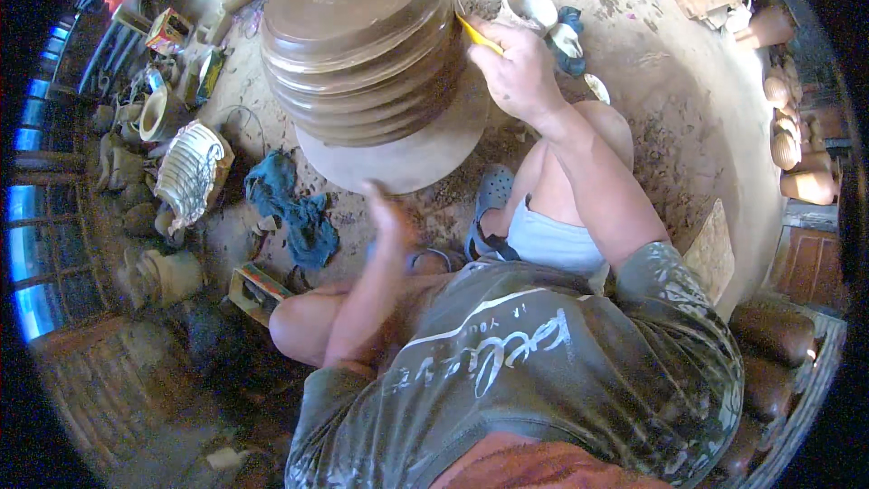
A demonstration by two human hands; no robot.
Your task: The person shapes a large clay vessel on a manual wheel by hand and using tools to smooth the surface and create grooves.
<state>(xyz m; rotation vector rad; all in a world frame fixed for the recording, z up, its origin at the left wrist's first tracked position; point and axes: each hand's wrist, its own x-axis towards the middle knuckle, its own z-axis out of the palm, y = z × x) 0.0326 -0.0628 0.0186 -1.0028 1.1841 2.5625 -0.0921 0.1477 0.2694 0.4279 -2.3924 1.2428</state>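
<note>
A: One big clay pot (367,54) sits dead centre on the floor (652,81), upside down by the look of it, flat base up, ridged bands running round its wall.

B: And two hands at it. Right hand (518,72) is closed round a yellow tool (478,36), the tip laid against the upper right edge of the pot.

A: Looks like the trimming or scoring step to me, working that shoulder. Left hand (389,215) is low, just by the flared lower rim, blurred. Fingers seem spread, holding nothing; I can't tell whether it touches the clay.

B: Next move, I'd judge, calls for a steady tool angle while the pot is turned, light pressure so the wall isn't gouged.

A: Count the rest. One blue rag (291,208) left of the pot, one pale ribbed piece (188,170) further left.

B: One blue sandal (493,204) in plain view, a second half hidden under the arm. Several fired pots (806,186) along the right edge, too crowded to number.
</note>
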